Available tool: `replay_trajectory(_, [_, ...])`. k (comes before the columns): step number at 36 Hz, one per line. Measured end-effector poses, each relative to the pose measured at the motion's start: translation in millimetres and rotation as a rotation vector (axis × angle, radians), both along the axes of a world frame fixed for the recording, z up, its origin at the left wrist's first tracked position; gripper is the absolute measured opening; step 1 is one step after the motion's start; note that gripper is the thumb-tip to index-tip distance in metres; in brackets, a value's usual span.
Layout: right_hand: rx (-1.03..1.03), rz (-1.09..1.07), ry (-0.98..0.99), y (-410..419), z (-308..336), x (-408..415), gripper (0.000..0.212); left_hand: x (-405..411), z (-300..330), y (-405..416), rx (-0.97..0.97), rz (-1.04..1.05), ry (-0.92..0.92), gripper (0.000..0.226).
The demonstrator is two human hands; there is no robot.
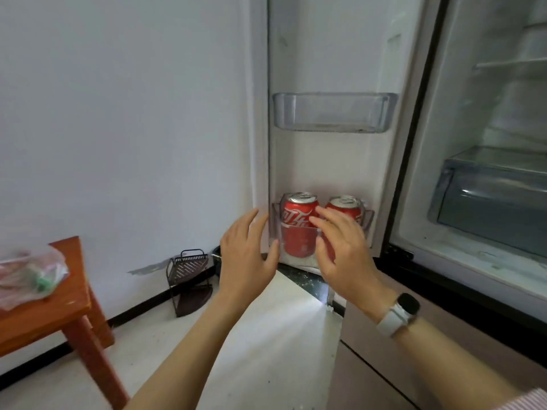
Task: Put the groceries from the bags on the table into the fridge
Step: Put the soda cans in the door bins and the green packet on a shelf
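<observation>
Both your hands hang just in front of the lower door bin [368,218] of the open fridge door [331,161], fingers loose and spread, holding nothing. Your left hand [247,255] sits just left of the left cola can [299,224]; your right hand [340,247] overlaps the gap between it and the right cola can [344,210], and whether its fingertips touch a can is hard to tell. Both cans stand upright, side by side, long axes vertical, just beyond your fingers.

I'd judge these two placed. What's left lies behind you to the near left: a plastic bag [29,276] on the wooden table [74,309], nearer your left hand. The upper door bin [334,112] and the crisper drawer [491,202] to the right look free. A wire rack [189,279] stands on the floor by the wall.
</observation>
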State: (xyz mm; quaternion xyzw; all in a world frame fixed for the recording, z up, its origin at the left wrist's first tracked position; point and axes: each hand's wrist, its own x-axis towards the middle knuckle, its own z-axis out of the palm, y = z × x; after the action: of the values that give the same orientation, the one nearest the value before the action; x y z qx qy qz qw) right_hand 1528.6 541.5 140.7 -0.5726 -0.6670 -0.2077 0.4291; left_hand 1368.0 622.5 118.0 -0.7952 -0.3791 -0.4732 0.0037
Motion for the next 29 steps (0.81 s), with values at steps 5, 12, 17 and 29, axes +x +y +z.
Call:
replay_trajectory(5, [0.010,0.132,-0.019,10.6,-39.9,-62.8,0.032,-72.9,-41.6,2.0,-0.067,0.134,0.054,0.049])
replay_trajectory(12, [-0.442,0.222,-0.076,58.0,-109.3,-188.5,0.043,-206.2,-102.6,14.3,-0.285,0.337,0.185,0.050])
replay_trajectory(17, [-0.608,0.321,-0.114,101.7,-142.9,-306.9,0.054,-323.6,-135.2,28.8,-0.470,0.465,0.205,0.046])
replay_trajectory(29, [-0.821,0.501,-0.158,208.5,-171.6,-508.6,0.037,-538.5,-149.6,86.0,-0.684,0.656,0.145,0.041])
